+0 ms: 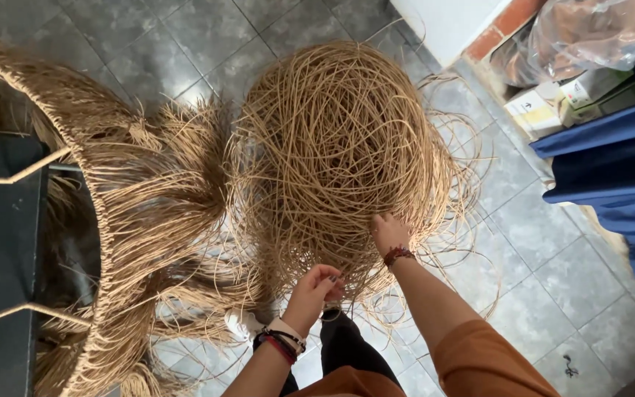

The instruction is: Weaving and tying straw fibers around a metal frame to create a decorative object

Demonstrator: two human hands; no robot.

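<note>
Rattan tangle (332, 147): big loose ball of thin tan strands, raised over the grey tiled floor (553, 279), just right of the woven frame (112, 191).
Left hand (317, 288): under the tangle's lower edge, fingers curled shut on a few strands.
Right hand (389, 231): against the tangle's lower right side, fingers pushed in among the strands; grip hidden, cannot tell whether closed.
Handling, as judged: light for its bulk, springy, strands stiff yet bendable, prone to snag and spill out; best taken low on the dense core, not by stray loops.
Right of the tangle: blue cloth (619, 169), plastic bag (597, 29) above boxes (553, 103).
Below the tangle: black shoes, dark trousers.
</note>
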